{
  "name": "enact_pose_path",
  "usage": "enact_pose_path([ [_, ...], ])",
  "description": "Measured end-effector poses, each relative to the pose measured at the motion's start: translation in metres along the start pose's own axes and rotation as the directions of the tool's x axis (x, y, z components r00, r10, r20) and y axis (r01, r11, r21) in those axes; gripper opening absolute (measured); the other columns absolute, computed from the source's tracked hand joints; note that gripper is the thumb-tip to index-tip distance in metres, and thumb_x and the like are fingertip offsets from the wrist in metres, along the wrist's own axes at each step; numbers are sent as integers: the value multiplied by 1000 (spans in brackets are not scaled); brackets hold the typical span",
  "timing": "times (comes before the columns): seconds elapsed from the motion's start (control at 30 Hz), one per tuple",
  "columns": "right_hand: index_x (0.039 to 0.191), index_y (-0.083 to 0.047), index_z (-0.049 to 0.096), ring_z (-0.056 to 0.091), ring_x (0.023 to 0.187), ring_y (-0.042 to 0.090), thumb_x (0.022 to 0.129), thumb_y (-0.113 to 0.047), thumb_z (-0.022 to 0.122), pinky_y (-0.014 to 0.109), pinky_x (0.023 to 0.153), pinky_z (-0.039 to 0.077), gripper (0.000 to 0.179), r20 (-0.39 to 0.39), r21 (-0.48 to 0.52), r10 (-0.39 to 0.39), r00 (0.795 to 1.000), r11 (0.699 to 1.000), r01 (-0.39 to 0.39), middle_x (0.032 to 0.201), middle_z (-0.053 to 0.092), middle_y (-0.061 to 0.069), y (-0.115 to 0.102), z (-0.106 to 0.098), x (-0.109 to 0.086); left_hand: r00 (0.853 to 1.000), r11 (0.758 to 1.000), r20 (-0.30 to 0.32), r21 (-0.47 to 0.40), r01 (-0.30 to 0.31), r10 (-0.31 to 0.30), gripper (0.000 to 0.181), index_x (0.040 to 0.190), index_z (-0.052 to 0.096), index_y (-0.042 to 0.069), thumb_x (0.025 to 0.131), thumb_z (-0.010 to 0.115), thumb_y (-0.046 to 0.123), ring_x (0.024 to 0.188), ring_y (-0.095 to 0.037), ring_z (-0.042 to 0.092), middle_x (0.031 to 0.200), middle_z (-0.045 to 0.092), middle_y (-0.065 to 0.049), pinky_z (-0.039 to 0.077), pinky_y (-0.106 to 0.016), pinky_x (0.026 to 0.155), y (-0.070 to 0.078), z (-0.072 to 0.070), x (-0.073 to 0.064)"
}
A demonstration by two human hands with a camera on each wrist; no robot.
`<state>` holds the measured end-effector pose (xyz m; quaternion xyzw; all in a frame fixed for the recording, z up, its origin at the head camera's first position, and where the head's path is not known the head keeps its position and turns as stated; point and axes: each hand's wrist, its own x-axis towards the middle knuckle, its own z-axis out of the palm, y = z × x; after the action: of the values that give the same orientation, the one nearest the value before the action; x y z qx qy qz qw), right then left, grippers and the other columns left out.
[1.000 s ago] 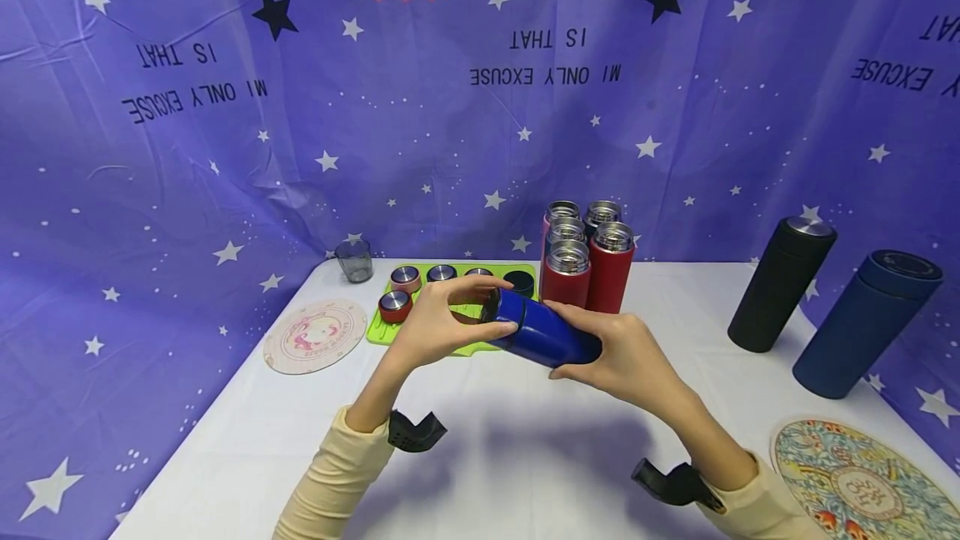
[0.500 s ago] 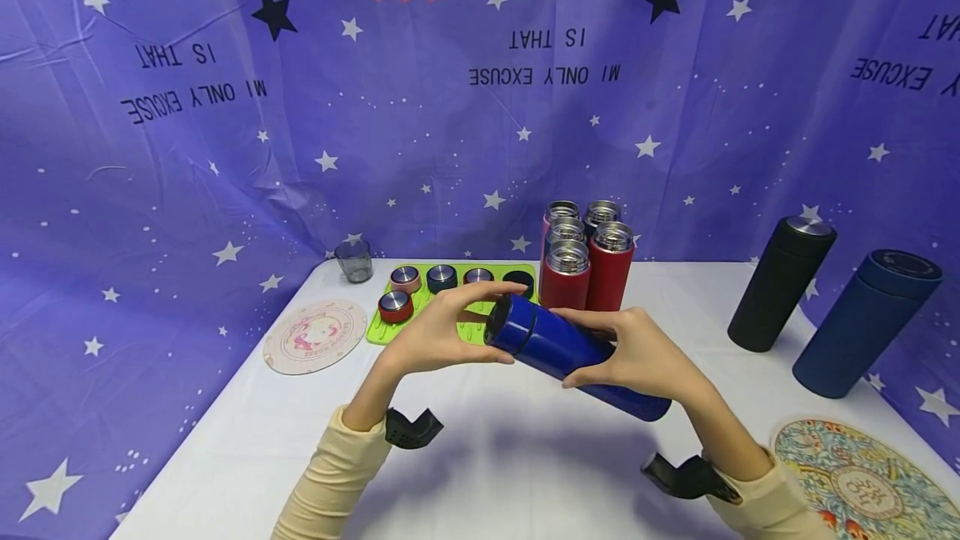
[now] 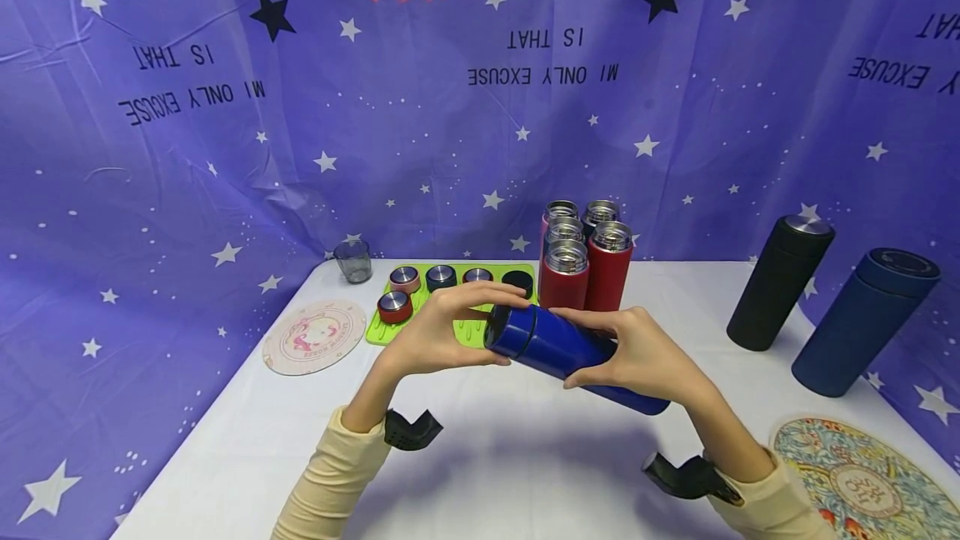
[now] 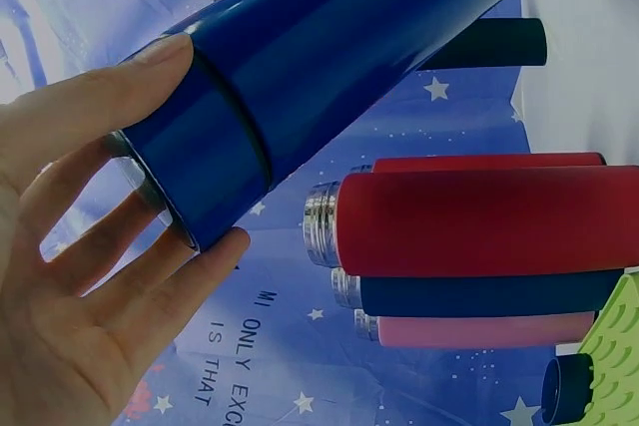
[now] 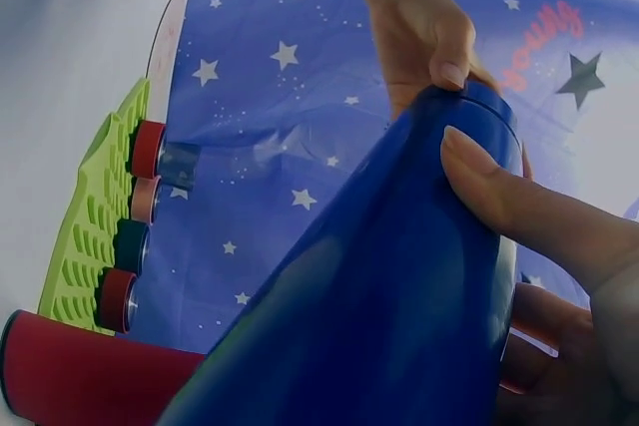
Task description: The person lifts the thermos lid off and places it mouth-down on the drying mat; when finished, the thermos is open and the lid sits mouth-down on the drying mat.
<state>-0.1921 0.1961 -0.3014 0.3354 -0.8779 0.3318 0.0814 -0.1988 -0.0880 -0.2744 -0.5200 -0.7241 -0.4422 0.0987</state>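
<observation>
A shiny blue thermos (image 3: 558, 347) is held tilted above the white table, its capped end up and to the left. My left hand (image 3: 435, 332) grips its blue cap (image 4: 205, 172), thumb on one side and fingers spread round the other. A dark seam runs between cap and body. My right hand (image 3: 645, 348) holds the thermos body (image 5: 369, 276) with the thumb along the near side; its other fingers are partly hidden behind the thermos. The lower end sticks out below the right hand.
Behind the hands, a green mat (image 3: 382, 333) bears several bottle caps. Uncapped bottles, including a red one (image 3: 611, 269), cluster beside it. A glass cup (image 3: 354, 262) and pink round coaster (image 3: 315, 337) lie left. A black thermos (image 3: 776, 286), navy thermos (image 3: 862, 327) and patterned mat (image 3: 870, 473) are right.
Compared with a second ago, more of the thermos shows: its lower end now reaches past the right hand toward the lower right. Since half a second ago, the hands have barely shifted.
</observation>
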Motion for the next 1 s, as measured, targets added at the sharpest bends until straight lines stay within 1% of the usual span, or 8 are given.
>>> enact_pose_path([
  [0.17,134,-20,60,66,94,21,62,-36,92,43,81,56,80,-54,-34,-41,998,999,39,111,69,4,-1,3,0,999,999,-24,-21,39,-39,60,124,61,1,69,86,1,123,-24,51,131,57,-13,55,-40,84,-16,3,-3],
  [0.3,133,-18,60,65,95,22,61,-33,93,43,82,56,80,-103,-76,-79,992,995,71,113,68,5,-2,8,1,990,992,-70,-38,121,-123,62,128,61,8,72,86,10,116,-21,55,128,59,-3,57,-34,80,-30,6,-6],
  [0.47,133,-15,60,66,97,26,61,-30,93,46,83,55,81,-159,-180,-128,979,979,99,117,67,7,-4,14,3,947,960,-154,-58,274,-280,55,126,63,21,75,85,26,102,-17,63,119,63,4,58,-30,72,-33,10,-8],
  [0.6,133,-14,60,67,97,27,62,-30,93,48,82,55,81,-175,-236,-147,973,966,104,118,67,9,-4,17,4,922,934,-153,-81,348,-356,54,126,63,25,76,83,32,101,-15,64,116,64,4,58,-30,72,-33,10,-8],
  [0.67,133,-14,60,67,97,27,62,-29,93,47,82,55,80,-164,-222,-138,977,970,100,117,67,9,-2,17,4,925,934,-129,-69,352,-358,56,128,61,26,77,83,32,103,-15,63,119,62,5,58,-29,75,-34,10,-8],
  [0.73,133,-15,60,66,96,27,61,-30,93,46,82,56,80,-145,-186,-114,983,979,86,116,68,8,-1,15,4,940,944,-90,-48,327,-330,60,132,58,27,77,83,30,108,-14,60,125,59,6,56,-30,80,-34,8,-8],
  [0.9,134,-19,60,66,95,23,63,-39,91,44,81,56,80,-41,-38,-18,999,999,17,114,68,6,6,7,3,985,986,12,2,169,-169,73,139,52,22,74,86,22,125,-13,48,137,51,7,52,-37,90,-36,6,-7],
  [1.0,135,-19,58,67,97,23,65,-43,88,43,83,56,79,32,47,24,999,999,-25,116,67,5,7,2,3,996,996,35,-2,88,-88,71,136,55,12,72,86,13,130,-18,44,140,50,-2,51,-40,92,-34,5,-7],
])
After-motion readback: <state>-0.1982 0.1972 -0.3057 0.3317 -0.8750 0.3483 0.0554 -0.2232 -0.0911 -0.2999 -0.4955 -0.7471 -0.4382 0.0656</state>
